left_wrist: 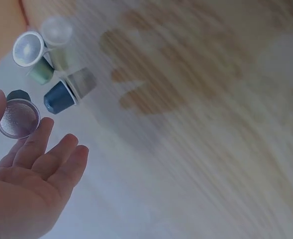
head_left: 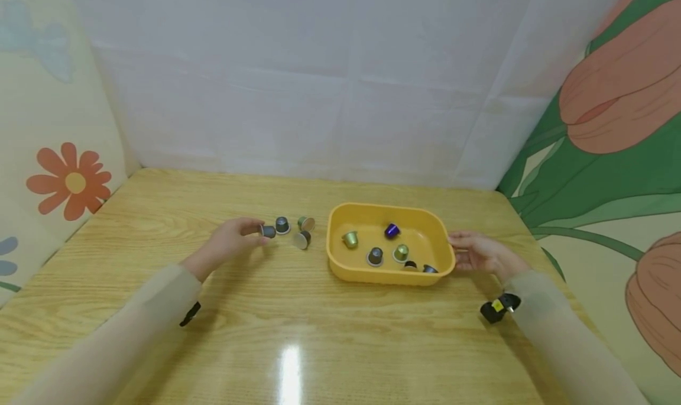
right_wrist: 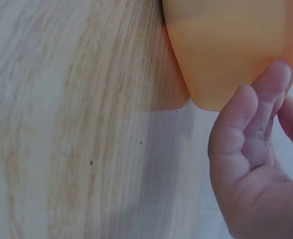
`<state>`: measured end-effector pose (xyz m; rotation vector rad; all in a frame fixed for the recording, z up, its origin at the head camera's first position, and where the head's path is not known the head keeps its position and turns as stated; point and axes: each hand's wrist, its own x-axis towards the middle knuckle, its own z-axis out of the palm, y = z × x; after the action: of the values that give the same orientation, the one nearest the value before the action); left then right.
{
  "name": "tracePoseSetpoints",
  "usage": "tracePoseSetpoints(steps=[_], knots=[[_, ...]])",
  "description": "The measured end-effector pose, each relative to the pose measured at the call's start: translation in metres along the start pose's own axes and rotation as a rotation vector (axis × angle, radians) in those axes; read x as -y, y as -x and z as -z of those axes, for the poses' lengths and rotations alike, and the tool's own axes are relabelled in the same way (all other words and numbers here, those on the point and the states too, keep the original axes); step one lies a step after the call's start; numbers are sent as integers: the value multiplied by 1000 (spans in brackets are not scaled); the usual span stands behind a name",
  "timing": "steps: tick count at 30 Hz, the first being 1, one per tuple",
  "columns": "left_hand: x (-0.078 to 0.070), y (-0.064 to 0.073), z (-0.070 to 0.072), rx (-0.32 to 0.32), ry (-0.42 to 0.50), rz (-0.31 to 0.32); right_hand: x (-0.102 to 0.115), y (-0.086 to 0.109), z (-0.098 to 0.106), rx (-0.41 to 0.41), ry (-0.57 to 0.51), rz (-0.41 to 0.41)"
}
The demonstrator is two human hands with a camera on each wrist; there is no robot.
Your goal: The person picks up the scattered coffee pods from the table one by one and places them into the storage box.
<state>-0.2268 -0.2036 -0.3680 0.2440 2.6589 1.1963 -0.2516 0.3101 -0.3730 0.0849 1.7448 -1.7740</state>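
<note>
- Yellow tray [head_left: 391, 277]: smooth plastic, softly shiny.
- Surface [head_left: 340, 328]: wood-grained, with a polished finish that throws back a bright glare.
- Purple capsule [head_left: 392, 231]: glossy, metallic.
- Light green capsules [head_left: 350, 239]: satin, metallic-looking.
- Held dark capsule [left_wrist: 19, 118]: silvery, foil-like lid.
- White backdrop [head_left: 298, 91]: matt, creased, cloth or paper.
- Sleeves [head_left: 119, 331]: matt cloth.

The capsule [head_left: 268, 232] you hold is dark grey with a silvery lid [left_wrist: 19, 119]; your tray [head_left: 385, 276] is plain yellow. Your sleeves [head_left: 143, 310] are pale beige, the table [head_left: 383, 346] tan wood grain, the right-hand panel [head_left: 590, 328] patterned with pink tulips [head_left: 633, 80].
</note>
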Motion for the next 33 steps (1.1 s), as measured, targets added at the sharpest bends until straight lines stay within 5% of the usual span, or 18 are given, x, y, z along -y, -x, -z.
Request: tracePoseSetpoints(steps=[18,33], knots=[[-21,1,-2,48,82,-18,0,-1,0,-17,5,-13],[-41,-6,-19,75,133,-36,0,-1,0,-14,4,-7]])
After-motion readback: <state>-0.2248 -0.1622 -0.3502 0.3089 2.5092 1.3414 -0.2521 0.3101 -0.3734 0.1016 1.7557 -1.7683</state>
